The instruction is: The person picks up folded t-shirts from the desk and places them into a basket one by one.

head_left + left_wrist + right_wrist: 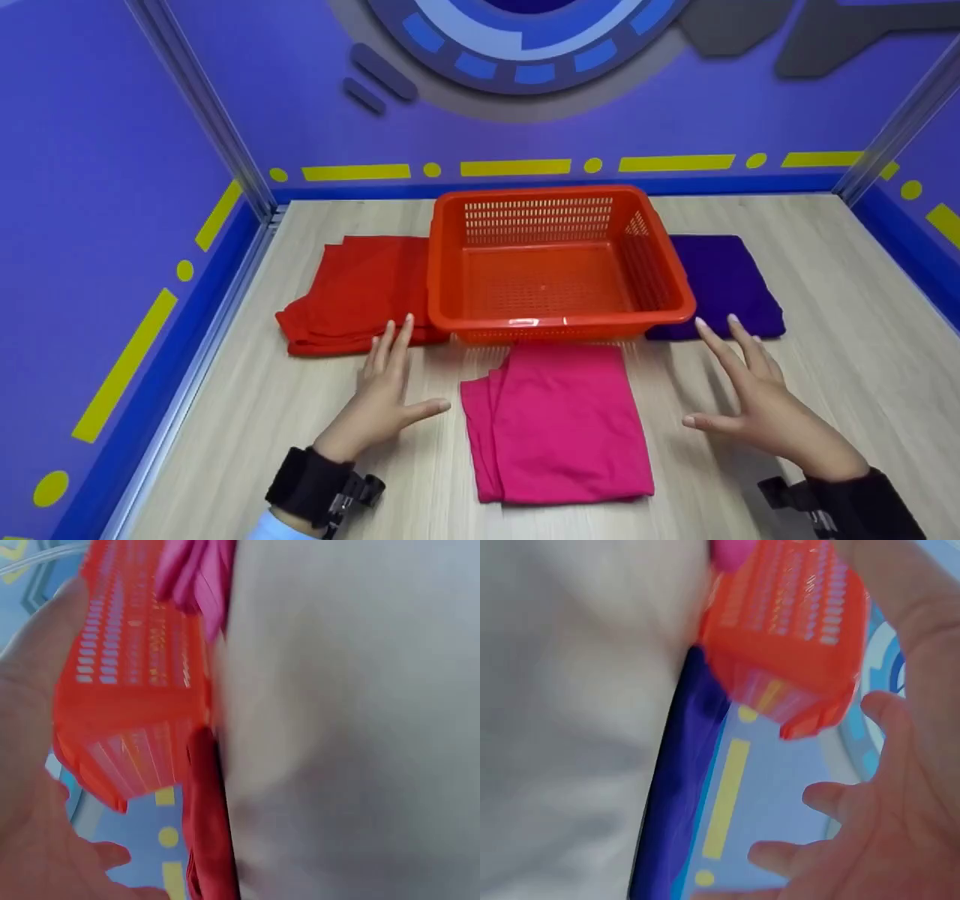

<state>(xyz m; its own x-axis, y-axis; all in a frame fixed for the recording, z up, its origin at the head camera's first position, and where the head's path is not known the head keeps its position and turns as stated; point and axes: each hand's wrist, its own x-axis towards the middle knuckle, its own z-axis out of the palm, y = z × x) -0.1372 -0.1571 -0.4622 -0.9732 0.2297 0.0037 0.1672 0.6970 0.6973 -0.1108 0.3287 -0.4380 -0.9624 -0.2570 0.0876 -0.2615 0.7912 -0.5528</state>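
Both hands hover above the table with fingers spread, holding nothing. My left hand (380, 405) is left of a folded pink cloth (566, 427), its fingertips overlapping the front edge of a folded red cloth (367, 289) in the head view. To the right of the pink cloth is my right hand (765, 409), fingertips near the front edge of a folded dark purple cloth (724, 285). An orange-red plastic basket (562, 324) with slotted walls stands between the red and purple cloths, behind the pink one. Nothing lies inside it. The left wrist view also shows the basket (131, 709).
The light wood table (847, 300) is enclosed by blue printed panels (517, 135) at the back and sides. Metal posts (202, 97) stand at the corners. Each wrist wears a black strap (307, 484) with a small camera.
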